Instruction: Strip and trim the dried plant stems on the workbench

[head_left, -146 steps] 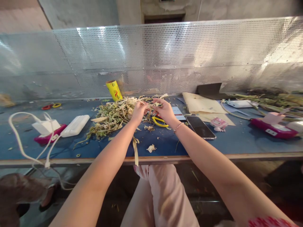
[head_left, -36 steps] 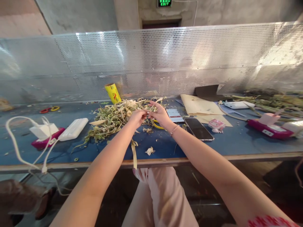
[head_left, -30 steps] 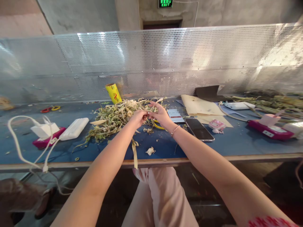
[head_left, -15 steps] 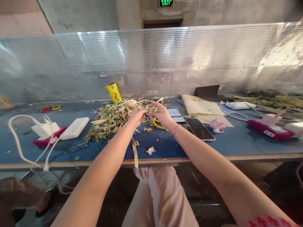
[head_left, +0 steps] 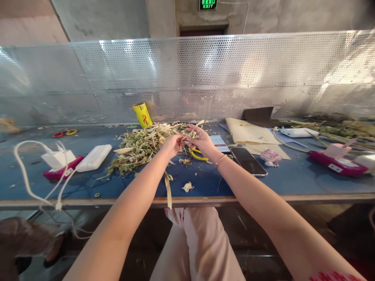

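Observation:
My left hand (head_left: 175, 144) and my right hand (head_left: 202, 141) meet over the near right side of a heap of dried plant stems and leaves (head_left: 137, 146). The left fingers are closed in a pinch. On the right, thumb and fingertips come together at the same spot while the upper fingers stretch out. Whatever lies between the fingertips is too small to make out. Just below the right hand are yellow scissor handles (head_left: 199, 157), partly covered by it. A pale dry leaf strip (head_left: 168, 189) hangs over the table edge, and a dry scrap (head_left: 188, 187) lies nearby.
Behind the heap a yellow tube (head_left: 142, 115) leans before a perforated metal screen (head_left: 199, 74). Right of my hands lie a phone (head_left: 248, 161), a pink toy (head_left: 270, 157) and brown paper (head_left: 249, 130). A power bank (head_left: 93, 157) and cabled purple socket (head_left: 55, 174) are left.
The whole view has shifted slightly. My hands remain together at the same place, with small finger movements; more of the yellow scissor handles shows below the right hand.

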`<state>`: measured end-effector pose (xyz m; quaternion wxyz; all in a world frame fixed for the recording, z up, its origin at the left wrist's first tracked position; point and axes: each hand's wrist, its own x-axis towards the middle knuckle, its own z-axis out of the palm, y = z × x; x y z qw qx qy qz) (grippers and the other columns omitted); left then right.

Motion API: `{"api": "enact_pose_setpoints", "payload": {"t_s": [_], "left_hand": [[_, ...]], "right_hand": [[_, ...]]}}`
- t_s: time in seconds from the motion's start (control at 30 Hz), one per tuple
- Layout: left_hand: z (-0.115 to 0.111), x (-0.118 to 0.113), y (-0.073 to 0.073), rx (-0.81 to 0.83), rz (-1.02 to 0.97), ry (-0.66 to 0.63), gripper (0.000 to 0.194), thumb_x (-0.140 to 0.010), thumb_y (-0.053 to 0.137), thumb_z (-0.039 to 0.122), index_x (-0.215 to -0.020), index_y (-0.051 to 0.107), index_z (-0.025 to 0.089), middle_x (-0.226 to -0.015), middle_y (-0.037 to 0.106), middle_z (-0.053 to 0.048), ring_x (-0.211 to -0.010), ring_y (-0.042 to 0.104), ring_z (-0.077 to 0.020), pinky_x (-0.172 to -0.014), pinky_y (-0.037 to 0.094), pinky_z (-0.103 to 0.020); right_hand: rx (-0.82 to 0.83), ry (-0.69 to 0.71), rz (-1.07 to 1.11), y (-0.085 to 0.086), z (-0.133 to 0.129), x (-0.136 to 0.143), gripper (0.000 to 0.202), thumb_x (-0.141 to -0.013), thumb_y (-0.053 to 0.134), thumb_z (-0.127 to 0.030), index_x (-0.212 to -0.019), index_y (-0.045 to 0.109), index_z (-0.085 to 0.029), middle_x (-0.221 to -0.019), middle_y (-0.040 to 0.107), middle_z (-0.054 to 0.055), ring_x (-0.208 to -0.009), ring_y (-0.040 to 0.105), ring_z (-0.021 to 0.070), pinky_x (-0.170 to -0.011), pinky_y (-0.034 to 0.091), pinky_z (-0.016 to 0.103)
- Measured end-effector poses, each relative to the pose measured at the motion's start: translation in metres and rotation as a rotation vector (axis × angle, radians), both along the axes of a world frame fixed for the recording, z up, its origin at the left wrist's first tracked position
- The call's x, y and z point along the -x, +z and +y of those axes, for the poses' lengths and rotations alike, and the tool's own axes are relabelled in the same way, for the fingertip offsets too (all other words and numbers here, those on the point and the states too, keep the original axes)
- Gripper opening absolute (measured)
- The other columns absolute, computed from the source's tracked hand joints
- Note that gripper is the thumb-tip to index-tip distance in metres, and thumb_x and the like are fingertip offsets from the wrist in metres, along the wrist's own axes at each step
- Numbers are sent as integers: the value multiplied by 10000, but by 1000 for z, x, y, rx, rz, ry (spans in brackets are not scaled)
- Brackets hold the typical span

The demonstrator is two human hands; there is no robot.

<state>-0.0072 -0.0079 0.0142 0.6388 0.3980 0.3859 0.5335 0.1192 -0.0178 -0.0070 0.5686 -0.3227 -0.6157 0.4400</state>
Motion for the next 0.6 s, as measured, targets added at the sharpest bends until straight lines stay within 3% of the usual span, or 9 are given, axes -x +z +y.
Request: {"api": "enact_pose_setpoints", "payload": {"t_s": [0.17,0.3,0.43,0.6], "left_hand": [[3,3,-6,-163,74,65,154,-774,499,159,-643,570,119,-550,562,-9,-439,472,-53,-452,358,-179],[6,-1,-15,-277,239,97,223,-813,480,307,-655,517,154,-486,485,16,-399,429,-71,-414,276,-190],[6,-4,-17,-316,297,163,245,-834,444,313,-649,494,161,-473,405,35,-391,386,-66,-413,221,-191],[11,0,-18,-363,331,291,277,-812,479,352,-607,475,166,-495,396,30,-440,433,-80,-445,249,-204]], "right_hand": [[-40,19,-93,0,2,-6,566,-674,549,-141,-1217,439,-257,-1277,464,52,-511,488,13,-478,460,181],[-69,-2,-147,-1,2,-5,532,-690,511,-123,-1204,450,-248,-1249,487,51,-495,470,14,-471,458,185],[-94,13,-160,-2,0,-1,499,-709,490,-131,-1190,464,-259,-1226,501,39,-464,438,8,-442,432,183],[-91,50,-129,-1,-3,3,513,-712,452,-111,-1200,464,-270,-1257,479,34,-406,347,-15,-403,381,184]]}}
